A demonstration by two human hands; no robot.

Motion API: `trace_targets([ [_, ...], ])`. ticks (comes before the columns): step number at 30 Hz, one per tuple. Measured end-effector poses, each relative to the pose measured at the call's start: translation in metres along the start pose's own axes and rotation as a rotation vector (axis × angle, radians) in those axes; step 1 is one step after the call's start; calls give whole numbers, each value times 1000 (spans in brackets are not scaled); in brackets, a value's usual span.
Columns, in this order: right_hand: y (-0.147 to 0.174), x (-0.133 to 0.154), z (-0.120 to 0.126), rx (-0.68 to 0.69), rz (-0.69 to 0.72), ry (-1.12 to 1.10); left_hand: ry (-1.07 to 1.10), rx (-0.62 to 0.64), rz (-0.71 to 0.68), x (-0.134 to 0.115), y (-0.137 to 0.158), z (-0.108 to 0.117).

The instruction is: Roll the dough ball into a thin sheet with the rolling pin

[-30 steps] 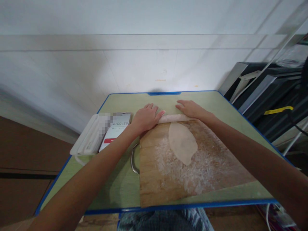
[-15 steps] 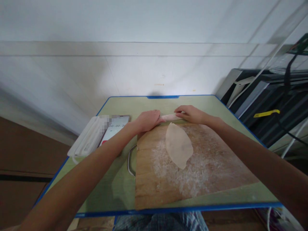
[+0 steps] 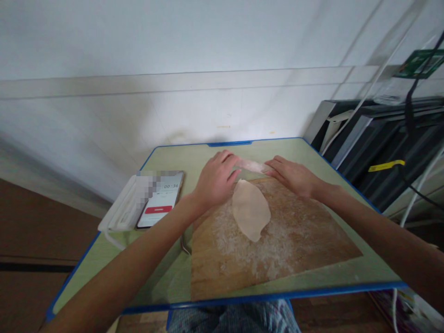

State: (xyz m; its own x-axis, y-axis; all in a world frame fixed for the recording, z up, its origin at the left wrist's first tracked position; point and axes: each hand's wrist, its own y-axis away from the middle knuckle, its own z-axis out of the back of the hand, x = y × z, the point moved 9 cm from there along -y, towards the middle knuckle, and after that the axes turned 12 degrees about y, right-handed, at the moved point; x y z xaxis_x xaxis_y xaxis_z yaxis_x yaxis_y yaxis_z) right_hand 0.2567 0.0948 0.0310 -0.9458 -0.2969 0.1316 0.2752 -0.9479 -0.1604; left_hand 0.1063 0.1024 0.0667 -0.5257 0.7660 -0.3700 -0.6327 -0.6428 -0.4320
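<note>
A pale, flour-dusted rolling pin (image 3: 252,165) spans the gap between my two hands beyond the far edge of the wooden board (image 3: 208,273). My left hand (image 3: 219,178) is closed around its left end, and my right hand (image 3: 292,176) grips the right end with bent fingers. The pin slants slightly, its left end farther from me. On the board, just nearer to me than the pin, lies a thin flat sheet of dough (image 3: 251,210), roughly leaf-shaped with pointed ends. White flour (image 3: 260,259) is scattered around it.
Left of the board, a phone (image 3: 161,199) showing a timer leans against a white object with a cable (image 3: 121,203). A metal loop (image 3: 185,245) pokes out by the board's left edge. The green table (image 3: 180,159) has a blue rim. Dark panels (image 3: 388,143) and cables stand at the right.
The rolling pin has tilted, and my hands have shifted around it. My left forearm now leaves more of the phone visible. The dough keeps its shape on the board; the camera view has moved slightly.
</note>
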Motion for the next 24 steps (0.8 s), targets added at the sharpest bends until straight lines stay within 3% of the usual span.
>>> trace_targets([
  [2,12,-12,1,-15,-60,-64,229,-30,92,9,8,-6],
  [4,24,-22,-1,2,-106,-151,307,3,133,15,13,-18],
  [8,43,-34,-6,74,-180,-342,354,46,146,20,12,-33],
  [15,52,-47,-17,128,-248,-619,405,94,148,22,4,-40],
  [24,54,-47,-19,147,-243,-772,511,150,269,37,-2,-48],
])
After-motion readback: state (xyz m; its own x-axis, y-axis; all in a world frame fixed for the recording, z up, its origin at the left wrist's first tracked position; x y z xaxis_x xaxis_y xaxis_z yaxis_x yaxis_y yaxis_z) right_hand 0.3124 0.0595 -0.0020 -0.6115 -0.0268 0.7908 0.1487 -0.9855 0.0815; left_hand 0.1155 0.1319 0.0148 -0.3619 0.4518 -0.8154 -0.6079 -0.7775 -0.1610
